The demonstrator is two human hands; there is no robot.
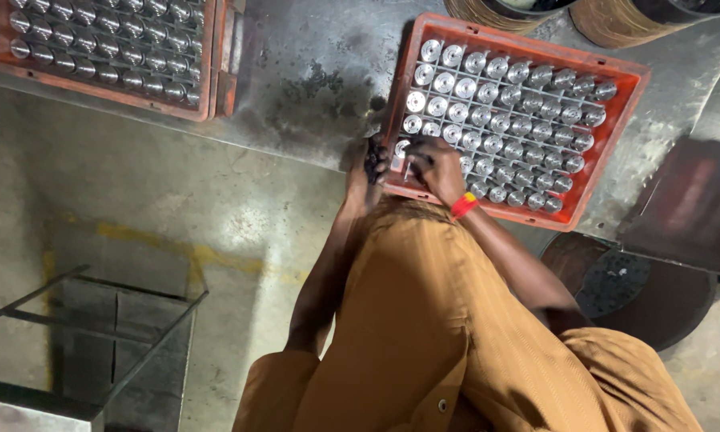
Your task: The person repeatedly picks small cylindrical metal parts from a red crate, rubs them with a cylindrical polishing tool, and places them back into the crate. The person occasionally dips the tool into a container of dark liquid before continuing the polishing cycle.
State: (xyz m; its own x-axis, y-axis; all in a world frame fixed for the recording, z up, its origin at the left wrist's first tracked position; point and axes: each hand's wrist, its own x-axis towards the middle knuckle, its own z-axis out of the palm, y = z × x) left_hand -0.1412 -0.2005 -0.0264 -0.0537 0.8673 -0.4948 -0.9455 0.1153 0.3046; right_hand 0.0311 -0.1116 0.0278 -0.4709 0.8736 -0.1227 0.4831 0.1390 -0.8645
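Two hands (433,166) at orange tray (628,120), metal cylinders (510,120)

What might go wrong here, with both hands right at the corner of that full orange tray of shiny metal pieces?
1. The orange tray seems to reach the bench edge at its near corner, so a tug from the right hand could perhaps tip it off.
2. The metal pieces stand close together, so fingers might knock neighbours over or get pinched.
3. The left hand holds something dark at the edge; it could slip to the floor.
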